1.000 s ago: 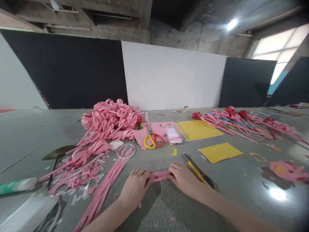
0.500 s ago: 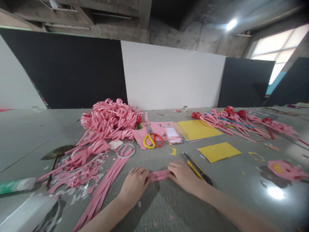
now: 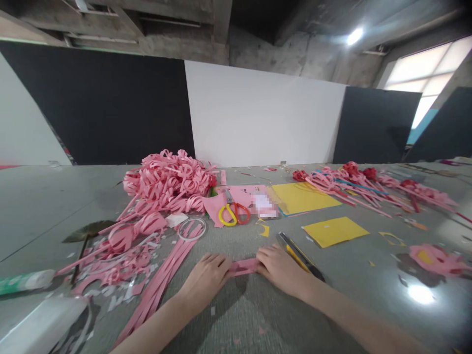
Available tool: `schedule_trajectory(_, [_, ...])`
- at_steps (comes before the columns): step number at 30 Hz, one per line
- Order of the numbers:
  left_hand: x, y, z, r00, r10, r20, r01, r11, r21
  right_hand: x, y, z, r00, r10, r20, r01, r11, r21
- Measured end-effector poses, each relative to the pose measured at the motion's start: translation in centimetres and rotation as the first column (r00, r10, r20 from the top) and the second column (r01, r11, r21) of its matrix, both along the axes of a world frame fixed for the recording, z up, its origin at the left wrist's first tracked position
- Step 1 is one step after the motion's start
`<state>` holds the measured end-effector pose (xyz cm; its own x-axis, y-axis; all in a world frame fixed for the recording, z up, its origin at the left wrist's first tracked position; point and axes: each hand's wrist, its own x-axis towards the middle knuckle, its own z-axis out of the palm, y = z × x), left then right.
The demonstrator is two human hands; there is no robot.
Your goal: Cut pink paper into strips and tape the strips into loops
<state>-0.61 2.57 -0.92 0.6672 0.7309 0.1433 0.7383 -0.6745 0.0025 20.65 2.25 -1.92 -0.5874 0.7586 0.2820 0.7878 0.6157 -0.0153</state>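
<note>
A pink strip (image 3: 244, 266) is gripped at its ends by the closed fingers of the left hand (image 3: 211, 271) and right hand (image 3: 276, 265), just left of the cutter (image 3: 303, 258). Far left of the cutter, a tube (image 3: 27, 281) is noted, contents hidden. Hand positions are practically unchanged from one second earlier.

Your left hand (image 3: 210, 272) and right hand (image 3: 276, 267) have the paper strip (image 3: 244, 266) between them; scissors (image 3: 233, 215) lie behind it.

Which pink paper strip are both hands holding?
The pink paper strip spanning from left hand to right hand; the long pink strips lie together, farther left.
</note>
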Motion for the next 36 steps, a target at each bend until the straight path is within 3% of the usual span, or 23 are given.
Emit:
schedule_trajectory(6, [0.5,-0.7,-0.6,0.993,-0.110,-0.037,0.114,0.986,0.121,-1.5,-0.8,-0.3,0.995,0.088,0.041,-0.091,0.993,0.081])
schedule_trajectory(17, [1.1,-1.2,0.0,0.970,0.136,0.203,-0.106,0.983,-0.152,-1.4,-0.8,-0.2,0.997,-0.068,-0.031,0.067,0.997,-0.040])
schedule_trajectory(36, [1.0,-0.5,0.2,0.936,0.287,0.206,-0.237,0.942,-0.235,-0.2,0.4,0.1,0.997,-0.047,-0.060,0.039,0.991,-0.132])
